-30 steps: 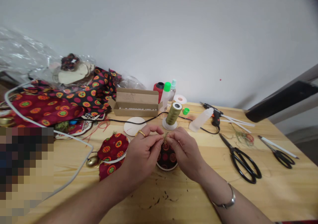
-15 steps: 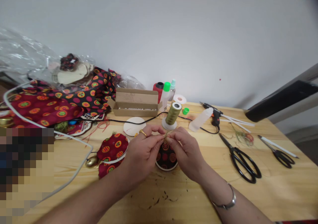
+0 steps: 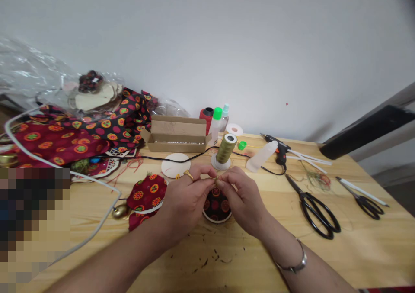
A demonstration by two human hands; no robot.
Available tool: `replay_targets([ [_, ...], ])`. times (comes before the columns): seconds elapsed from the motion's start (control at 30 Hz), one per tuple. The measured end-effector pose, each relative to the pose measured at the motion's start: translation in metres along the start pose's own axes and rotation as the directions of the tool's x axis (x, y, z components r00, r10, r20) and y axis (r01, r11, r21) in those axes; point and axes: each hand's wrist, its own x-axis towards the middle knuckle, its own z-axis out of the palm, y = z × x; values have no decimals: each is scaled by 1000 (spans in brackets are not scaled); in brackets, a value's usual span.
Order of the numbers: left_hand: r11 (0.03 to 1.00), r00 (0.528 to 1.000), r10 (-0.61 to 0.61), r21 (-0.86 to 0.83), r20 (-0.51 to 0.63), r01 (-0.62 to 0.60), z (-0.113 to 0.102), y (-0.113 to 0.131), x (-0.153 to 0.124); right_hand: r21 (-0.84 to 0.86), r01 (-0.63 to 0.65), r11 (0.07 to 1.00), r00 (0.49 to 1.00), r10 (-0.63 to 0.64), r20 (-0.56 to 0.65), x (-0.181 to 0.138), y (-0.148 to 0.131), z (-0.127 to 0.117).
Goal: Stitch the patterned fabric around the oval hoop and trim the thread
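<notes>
A small round piece covered in black patterned fabric (image 3: 216, 206), with a white rim, stands between my hands on the wooden table. My left hand (image 3: 191, 202) is closed in a pinch at its top. My right hand (image 3: 242, 200) pinches at the same spot, its fingertips meeting the left ones. A bit of olive thread (image 3: 216, 179) shows between the fingertips, mostly hidden by them. Just behind the hands is an upright spool of olive thread (image 3: 226, 150). To the left of my left hand lies a maroon patterned fabric piece (image 3: 148, 193) with a white edge.
Large black scissors (image 3: 319, 215) and smaller scissors (image 3: 369, 206) lie at right. A glue gun (image 3: 281, 150), a white bottle (image 3: 263, 156) and an open cardboard box (image 3: 178, 139) stand behind. Patterned cloth (image 3: 65, 133) piles up at left, near a brass bell (image 3: 120, 211).
Both hands keep their pinch over the black piece, with only slight finger movement. The fingertips cover more of the thread than before.
</notes>
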Motion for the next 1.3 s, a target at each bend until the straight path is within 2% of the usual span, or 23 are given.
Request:
replay_targets([
  [0.33,995,999,55,81,-4,-54,4,-1,-6,-16,-24,1000,1000,24,-13,-1,4,3],
  [0.47,1000,999,-1,29,-50,2,4,2,-4,20,-68,997,998,68,-7,-3,3,4],
  [0.63,982,984,-163,-108,-78,154,1,9,1,142,-176,974,984,177,11,-4,1,5],
  [0.73,959,966,-250,-156,-70,237,-1,10,3,201,-251,947,968,252,20,-2,0,5],
  [0.83,947,957,-281,-182,-68,265,-2,11,4,286,-340,896,939,340,49,1,-3,5],
  [0.97,942,952,-293,-198,-85,272,-3,12,4,429,-513,744,852,502,148,5,-7,4],
  [1.07,942,952,-290,-202,-97,267,-3,12,5,467,-572,674,811,551,198,6,-7,4],
  [1.17,939,950,-301,-198,-83,280,-3,11,5,446,-589,673,799,568,198,6,-5,4],
  [1.3,941,952,-298,-190,-73,280,-3,11,4,442,-566,696,815,555,170,6,-4,4],
])
